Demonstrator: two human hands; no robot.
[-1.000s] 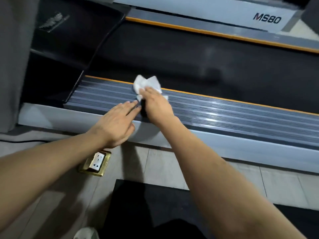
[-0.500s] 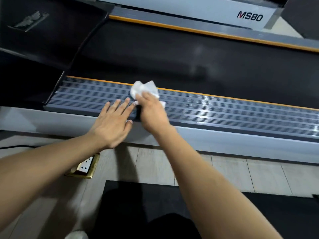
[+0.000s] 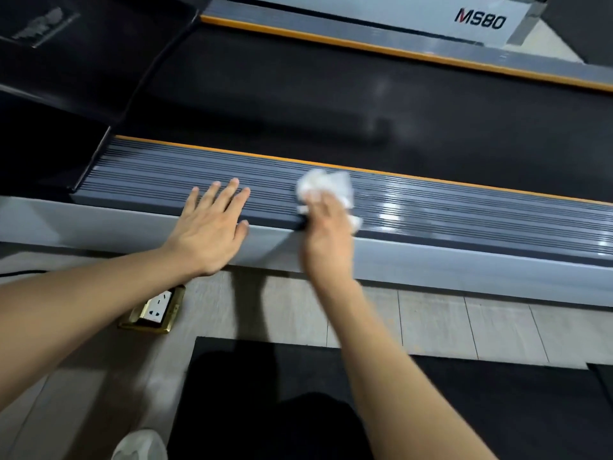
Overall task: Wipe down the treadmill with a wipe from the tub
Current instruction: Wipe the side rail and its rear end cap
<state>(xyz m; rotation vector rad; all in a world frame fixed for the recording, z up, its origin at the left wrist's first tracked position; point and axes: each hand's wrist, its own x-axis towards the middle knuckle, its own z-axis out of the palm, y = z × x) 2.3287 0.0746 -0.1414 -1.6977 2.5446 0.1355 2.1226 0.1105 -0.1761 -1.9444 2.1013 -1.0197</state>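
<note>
- A brass-framed floor socket (image 3: 155,310) is sitting in the pale floor (image 3: 431,323) at the lower left, just under your left forearm.
- Your left hand (image 3: 212,227) is lying flat on the near side rail (image 3: 464,210) of the treadmill (image 3: 331,104); its grip is fully open, the fingers (image 3: 232,194) are stretching straight over the grey ribbed strip and the thumb is resting at the rail's front edge. It is holding nothing.
- Your right hand (image 3: 326,234) is pressing down on the same rail a little to the right, apart from the left hand. It is blurred, so you cannot tell exactly how far its fingers are curling, but its grip is bearing on the crumpled white wipe (image 3: 328,187).
- The wipe is lying on the ribbed strip under your right fingertips, bunching out beyond them towards the orange trim line and showing again at the right side of the hand.
- To the right of the wipe, the rail is catching bright reflections.
- Behind the rail the black running belt is stretching across the view, and beyond it the far rail is showing its own orange trim.
- At the upper right, a pale panel is bearing the lettering "MS80" (image 3: 480,18).
- A dark mat (image 3: 497,410) is lying on the floor along the bottom, below your arms.
- A tub is not showing anywhere here, so you cannot tell what it is holding.
</note>
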